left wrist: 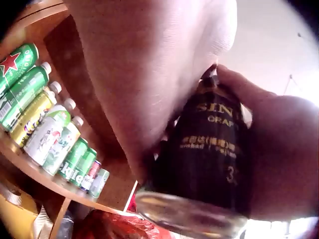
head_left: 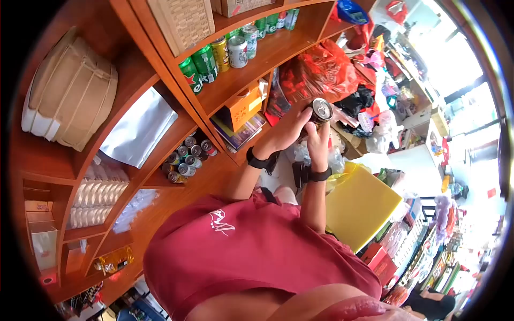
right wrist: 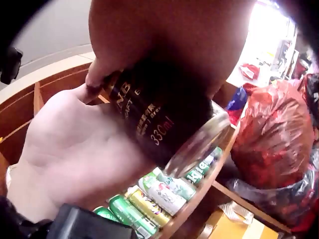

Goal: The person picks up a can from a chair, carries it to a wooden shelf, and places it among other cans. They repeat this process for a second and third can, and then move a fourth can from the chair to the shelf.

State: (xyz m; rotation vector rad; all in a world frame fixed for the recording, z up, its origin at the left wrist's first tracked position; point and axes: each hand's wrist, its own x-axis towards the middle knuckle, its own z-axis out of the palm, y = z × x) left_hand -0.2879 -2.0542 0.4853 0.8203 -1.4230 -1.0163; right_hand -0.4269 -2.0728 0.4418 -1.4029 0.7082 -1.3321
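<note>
A black beer can with gold lettering is held up in front of the chest, its silver lid facing the head camera. My left hand grips it from the left side, thumb near the lid. From the right, my right hand holds the same can, so both hands are round it. In the left wrist view the can hangs between the two hands with its shiny silver end low. Gold print reading 330ml shows on the can in the right wrist view. Fingers hide part of its label.
Upright drink cans line a wooden shelf ahead. More cans lie stacked in a lower cubby at left. An orange box stands under the shelf. Red plastic bags and a yellow board are to the right.
</note>
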